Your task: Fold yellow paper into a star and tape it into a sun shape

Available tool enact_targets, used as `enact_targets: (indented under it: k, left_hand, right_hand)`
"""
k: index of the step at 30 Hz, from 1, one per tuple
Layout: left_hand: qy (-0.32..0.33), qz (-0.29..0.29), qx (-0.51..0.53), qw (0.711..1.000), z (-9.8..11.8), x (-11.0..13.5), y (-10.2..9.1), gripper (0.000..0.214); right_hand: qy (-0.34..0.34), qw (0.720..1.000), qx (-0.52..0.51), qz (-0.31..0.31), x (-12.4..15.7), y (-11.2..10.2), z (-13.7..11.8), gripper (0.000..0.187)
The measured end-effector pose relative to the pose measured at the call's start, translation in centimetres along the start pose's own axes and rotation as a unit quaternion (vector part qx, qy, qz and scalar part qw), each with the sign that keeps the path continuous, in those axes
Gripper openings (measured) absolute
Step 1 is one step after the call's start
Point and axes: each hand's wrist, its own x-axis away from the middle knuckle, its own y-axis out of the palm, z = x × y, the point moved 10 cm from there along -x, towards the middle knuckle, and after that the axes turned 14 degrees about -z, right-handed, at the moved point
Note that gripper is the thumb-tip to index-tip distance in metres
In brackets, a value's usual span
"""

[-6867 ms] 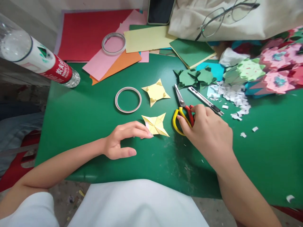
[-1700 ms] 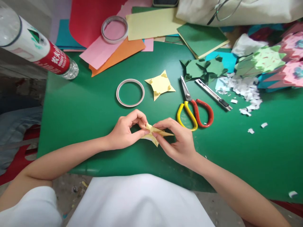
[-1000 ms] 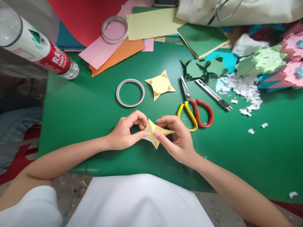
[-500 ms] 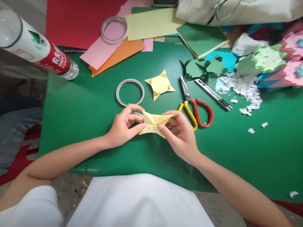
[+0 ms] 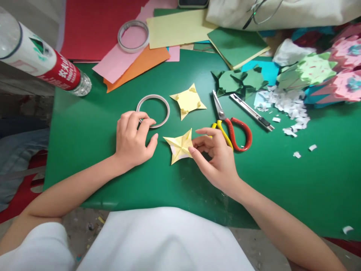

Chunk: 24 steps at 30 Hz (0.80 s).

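My right hand (image 5: 216, 158) pinches the right side of a folded yellow paper star (image 5: 179, 147) between thumb and fingers. Creases meet at the star's middle, and pale patches show between its points. My left hand (image 5: 134, 139) is off the paper, with thumb and fingers apart, at the lower left of a white roll of tape (image 5: 168, 111). Its fingertips overlap the roll's near edge; whether they touch it I cannot tell. Beyond the held star lies another yellow paper star (image 5: 188, 101) with curled tips. Scissors (image 5: 244, 141) with red and yellow handles lie just past my right hand.
A utility knife (image 5: 251, 112) lies right of the scissors, near green folded paper pieces (image 5: 231, 81) and white paper scraps (image 5: 293, 105). Paper flowers (image 5: 345, 82) stand at the right. Coloured sheets (image 5: 101, 30), a second tape roll (image 5: 120, 40) and a bottle (image 5: 60, 71) are at the back left.
My left hand has let go of the yellow star and moved left and up to the tape roll. The star, still in my right hand, has turned slightly.
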Motion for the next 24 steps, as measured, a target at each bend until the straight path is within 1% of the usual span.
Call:
enact_targets:
  k: [2, 4, 5, 7, 9, 11, 12, 14, 16, 20, 22, 24]
  left_hand:
    - [-0.02, -0.037, -0.007, 0.999, -0.5, -0.1, 0.8, 0.014]
    - [-0.019, -0.043, -0.004, 0.999, -0.5, -0.1, 1.1, 0.006]
    - [-0.012, -0.036, -0.001, 0.999, -0.4, -0.1, 1.1, 0.002]
    - [0.008, -0.006, 0.015, 1.0, -0.2, 0.0, 0.6, 0.004]
    - [0.033, 0.032, 0.043, 0.998, 0.1, 0.1, -0.2, 0.005]
    - [0.053, 0.056, 0.088, 0.993, 0.1, 0.3, -0.7, 0.004]
    - [0.059, 0.059, 0.113, 0.99, 0.1, 0.4, -0.8, 0.004]
    - [0.062, 0.055, 0.161, 0.983, 0.0, 0.6, -0.7, 0.004]
    - [0.065, 0.053, 0.195, 0.977, 0.1, 0.7, -0.6, 0.01]
    - [0.087, 0.072, 0.24, 0.964, 0.4, 1.2, -0.8, 0.035]
    - [0.112, 0.068, 0.273, 0.953, 0.7, 1.1, -0.7, 0.047]
    - [0.137, 0.053, 0.293, 0.945, 1.1, 1.1, -0.6, 0.056]
  right_hand:
    - [-0.011, 0.999, 0.048, -0.002, 0.1, -0.4, -0.5, 0.025]
    - [-0.026, 0.99, 0.135, 0.008, 0.2, -1.0, -1.1, 0.019]
    - [-0.032, 0.98, 0.194, 0.019, 0.3, -1.4, -1.5, 0.015]
    - [-0.023, 0.945, 0.322, 0.057, 0.5, -2.5, -2.0, 0.01]
    - [0.022, 0.9, 0.424, 0.096, 0.5, -3.9, -1.8, 0.013]
    - [0.089, 0.865, 0.481, 0.113, 0.4, -5.2, -0.9, 0.021]
    - [0.116, 0.855, 0.493, 0.112, 0.3, -5.7, -0.4, 0.025]
    - [0.156, 0.851, 0.491, 0.098, 0.2, -6.2, 0.5, 0.028]
    - [0.179, 0.852, 0.485, 0.08, 0.2, -6.3, 1.2, 0.03]
    - [0.178, 0.855, 0.485, 0.052, 0.0, -6.4, 1.8, 0.035]
    - [0.176, 0.858, 0.479, 0.056, 0.0, -6.9, 2.1, 0.036]
    - [0.183, 0.855, 0.478, 0.077, 0.1, -7.7, 2.3, 0.035]
